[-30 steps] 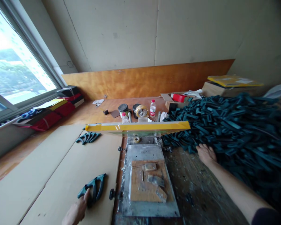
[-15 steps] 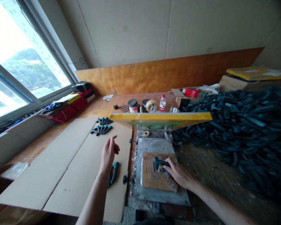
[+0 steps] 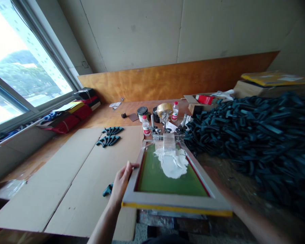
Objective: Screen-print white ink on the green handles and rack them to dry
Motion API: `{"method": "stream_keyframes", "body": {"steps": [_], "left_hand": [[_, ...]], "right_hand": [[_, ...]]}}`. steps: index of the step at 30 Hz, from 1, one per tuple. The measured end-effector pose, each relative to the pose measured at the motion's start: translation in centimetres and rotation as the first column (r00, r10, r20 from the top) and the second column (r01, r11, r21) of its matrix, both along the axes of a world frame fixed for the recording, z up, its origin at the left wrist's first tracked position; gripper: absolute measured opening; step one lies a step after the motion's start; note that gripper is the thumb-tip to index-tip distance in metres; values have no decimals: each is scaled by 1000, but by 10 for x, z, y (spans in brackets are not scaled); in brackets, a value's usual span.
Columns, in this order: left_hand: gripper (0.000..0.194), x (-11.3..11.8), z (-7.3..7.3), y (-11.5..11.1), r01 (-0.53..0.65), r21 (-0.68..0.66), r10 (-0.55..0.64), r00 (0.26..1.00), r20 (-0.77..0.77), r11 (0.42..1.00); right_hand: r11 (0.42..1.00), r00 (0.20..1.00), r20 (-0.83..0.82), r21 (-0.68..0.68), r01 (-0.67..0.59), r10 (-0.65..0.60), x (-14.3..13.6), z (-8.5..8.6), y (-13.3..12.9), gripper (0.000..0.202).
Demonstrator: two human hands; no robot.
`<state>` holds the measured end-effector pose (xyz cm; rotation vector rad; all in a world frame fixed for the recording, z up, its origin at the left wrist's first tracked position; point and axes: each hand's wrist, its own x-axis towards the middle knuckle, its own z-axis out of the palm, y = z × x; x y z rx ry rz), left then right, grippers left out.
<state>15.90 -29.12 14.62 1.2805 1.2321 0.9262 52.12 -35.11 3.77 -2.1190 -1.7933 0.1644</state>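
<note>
A screen frame (image 3: 176,200) with green mesh (image 3: 167,184) is tilted low over the metal plate, which it hides along with the wooden block. White paste (image 3: 175,166) and a scraper (image 3: 169,144) lie at the mesh's far end. My left hand (image 3: 122,179) grips the frame's left edge. My right hand is hidden at the frame's right side; only the forearm (image 3: 244,210) shows. One dark green handle piece (image 3: 108,190) lies on the cardboard (image 3: 78,203), partly behind my left forearm.
A large heap of dark green pieces (image 3: 256,135) fills the right side. Two rows of such pieces (image 3: 108,140) lie on the cardboard. Behind the frame stand bottles (image 3: 175,112), paint cans (image 3: 142,112) and a tape roll (image 3: 164,109). A window is at the left.
The frame has swung down from its raised position and now covers the plate. My left hand has taken hold of its left edge. My right hand has left the piece on the block and gone out of sight.
</note>
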Motion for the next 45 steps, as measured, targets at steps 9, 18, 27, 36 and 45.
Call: {"method": "stream_keyframes", "body": {"steps": [9, 18, 27, 36, 45], "left_hand": [[76, -8, -127, -17, 81, -102, -107, 952, -286, 992], [68, -10, -132, -17, 69, -141, -106, 955, -276, 988], [73, -8, -127, -18, 76, -178, -105, 982, -159, 981], [81, -10, -101, -17, 101, -199, -117, 990, -74, 975], [55, 17, 25, 18, -56, 14, 53, 979, 195, 998]], "right_hand": [[930, 923, 149, 46, -364, 354, -66, 73, 72, 41], [652, 630, 183, -107, -751, 755, -64, 46, 0, 19], [677, 698, 217, 172, -716, 683, -75, 30, -9, 25], [838, 840, 73, 69, -542, 538, -69, 79, 49, 32], [978, 996, -87, 210, 17, 1, 16, 96, 72, 36]]}}
